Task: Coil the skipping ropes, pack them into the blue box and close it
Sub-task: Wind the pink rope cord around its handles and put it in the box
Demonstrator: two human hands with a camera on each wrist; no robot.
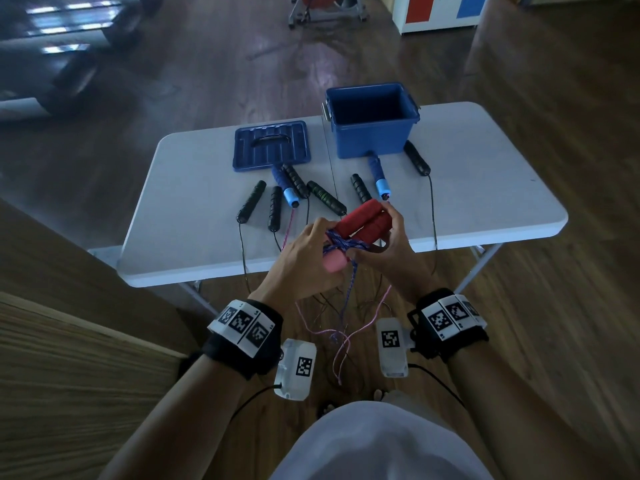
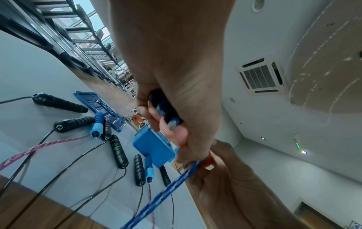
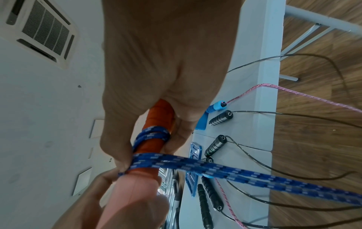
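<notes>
My right hand grips the two red handles of a skipping rope, held side by side above the table's near edge. Its blue braided rope is wound a few turns round the red handles near their pink ends. My left hand pinches that blue rope at the wraps; the rest hangs to the floor. The open blue box stands at the table's back right, its lid lying flat to the left.
Several black-handled ropes and a blue-handled rope with a pink cord lie on the white folding table, their cords trailing over the near edge onto the wooden floor. A wooden panel stands at my left.
</notes>
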